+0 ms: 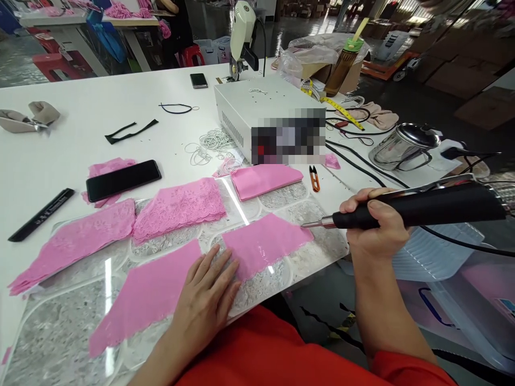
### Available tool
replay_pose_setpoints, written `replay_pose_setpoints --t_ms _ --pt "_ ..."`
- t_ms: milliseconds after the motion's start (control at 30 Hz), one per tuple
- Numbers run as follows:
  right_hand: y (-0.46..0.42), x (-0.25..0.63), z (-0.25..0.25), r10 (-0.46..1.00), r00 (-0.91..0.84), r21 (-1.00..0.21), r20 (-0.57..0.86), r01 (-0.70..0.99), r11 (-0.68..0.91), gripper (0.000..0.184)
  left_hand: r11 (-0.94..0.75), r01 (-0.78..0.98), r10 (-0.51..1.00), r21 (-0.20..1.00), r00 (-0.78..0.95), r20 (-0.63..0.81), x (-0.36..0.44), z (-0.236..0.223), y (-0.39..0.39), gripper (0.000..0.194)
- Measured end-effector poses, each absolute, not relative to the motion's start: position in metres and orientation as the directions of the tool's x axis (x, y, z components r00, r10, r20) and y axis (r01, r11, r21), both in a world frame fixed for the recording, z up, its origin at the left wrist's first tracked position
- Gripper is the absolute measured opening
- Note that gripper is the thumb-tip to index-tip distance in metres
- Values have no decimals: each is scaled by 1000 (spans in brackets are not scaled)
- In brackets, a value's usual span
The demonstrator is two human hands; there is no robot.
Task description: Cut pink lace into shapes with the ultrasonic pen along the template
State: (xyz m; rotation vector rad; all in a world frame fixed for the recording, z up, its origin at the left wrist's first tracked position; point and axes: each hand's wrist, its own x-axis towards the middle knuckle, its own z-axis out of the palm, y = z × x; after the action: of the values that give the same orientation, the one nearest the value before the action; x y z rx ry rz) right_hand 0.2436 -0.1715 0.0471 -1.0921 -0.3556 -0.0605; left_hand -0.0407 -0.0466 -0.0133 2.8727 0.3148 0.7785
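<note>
My right hand (378, 220) is wrapped round a black handheld ultrasonic welder (434, 206). Its slim metal tip points left and meets the right corner of a pink fabric piece (265, 246). My left hand (209, 289) lies flat, fingers stretched, over that piece's left edge and the right end of a second pink piece (148, 295). Both pieces lie on a patterned, clear-covered board (60, 327). Behind them are a pink lace panel (181, 206), a stack of pink panels (72, 241) and a folded pink stack (265, 179).
A grey control box (265, 99) stands behind the fabric. Orange thread snips (314, 179), a glass jug (402, 145) and cables sit to the right. A phone (124, 180) and a black strip (41, 214) lie left. Plastic bins (462, 300) stand below the table's right edge.
</note>
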Motion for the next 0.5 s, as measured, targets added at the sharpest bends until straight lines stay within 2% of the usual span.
replay_pose_setpoints --t_ms 500 --pt "-165 239 43 160 924 -846 346 234 479 11 -969 159 233 190 846 480 -40 -12 -46 29"
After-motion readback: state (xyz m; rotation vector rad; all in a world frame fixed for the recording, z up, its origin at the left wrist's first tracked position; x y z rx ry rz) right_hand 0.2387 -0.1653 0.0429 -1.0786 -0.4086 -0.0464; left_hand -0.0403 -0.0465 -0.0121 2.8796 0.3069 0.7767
